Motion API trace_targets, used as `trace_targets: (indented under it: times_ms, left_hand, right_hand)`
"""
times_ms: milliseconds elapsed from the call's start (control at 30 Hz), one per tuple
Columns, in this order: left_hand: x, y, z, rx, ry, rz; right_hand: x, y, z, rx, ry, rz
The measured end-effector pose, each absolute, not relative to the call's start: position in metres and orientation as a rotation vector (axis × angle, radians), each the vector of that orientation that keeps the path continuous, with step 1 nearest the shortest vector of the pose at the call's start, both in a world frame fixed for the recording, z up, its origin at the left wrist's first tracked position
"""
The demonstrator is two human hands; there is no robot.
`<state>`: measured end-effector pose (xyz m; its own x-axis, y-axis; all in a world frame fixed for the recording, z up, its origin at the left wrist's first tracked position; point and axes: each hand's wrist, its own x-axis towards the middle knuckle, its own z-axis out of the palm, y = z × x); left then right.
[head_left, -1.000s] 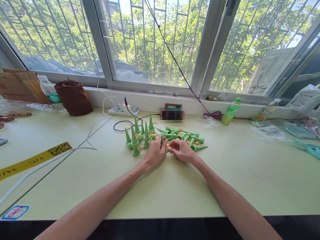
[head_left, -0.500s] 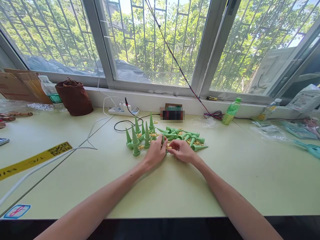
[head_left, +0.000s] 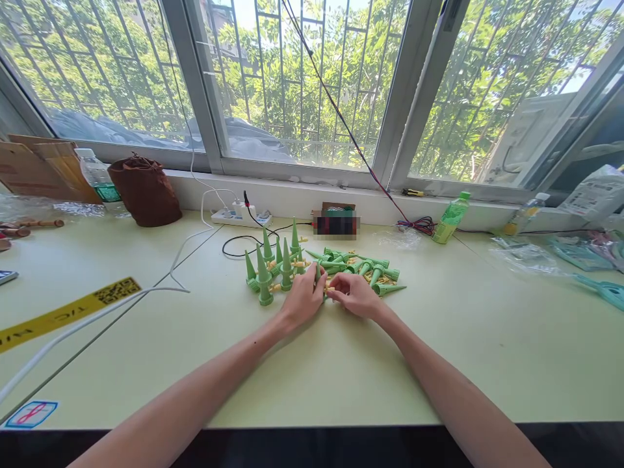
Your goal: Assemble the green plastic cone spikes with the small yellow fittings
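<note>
My left hand [head_left: 303,296] is closed around a green plant watering spike [head_left: 318,270], most of which the fingers hide. Pinched in the fingertips of my right hand [head_left: 357,296] is a small yellow valve piece [head_left: 328,288], which meets the side of that spike. Whether it is fully seated I cannot tell. Just left of my left hand stand several green spikes [head_left: 264,279] upright, with yellow pieces sticking out of their sides. Beyond my right hand lies a heap of green spikes [head_left: 379,270] on their sides, mixed with small yellow pieces.
A white power strip [head_left: 263,217] and a black cable [head_left: 229,246] lie behind the spikes. Along the window stand a brown pouch [head_left: 145,192], a clear bottle [head_left: 95,174] and a green bottle [head_left: 451,218]. A white cable [head_left: 104,309] crosses the table [head_left: 487,344] on the left.
</note>
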<state>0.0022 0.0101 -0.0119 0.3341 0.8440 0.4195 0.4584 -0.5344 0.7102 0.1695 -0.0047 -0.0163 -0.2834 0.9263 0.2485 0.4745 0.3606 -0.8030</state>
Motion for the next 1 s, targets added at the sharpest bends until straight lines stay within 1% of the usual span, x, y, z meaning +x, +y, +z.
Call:
trace_targets:
  times_ms: [1000]
  left_hand:
    - [0.0017,0.0081,-0.0105,2.159,1.128,1.076]
  right_hand:
    - [0.1694,-0.0078,-0.0144,-1.233,-1.910,0.807]
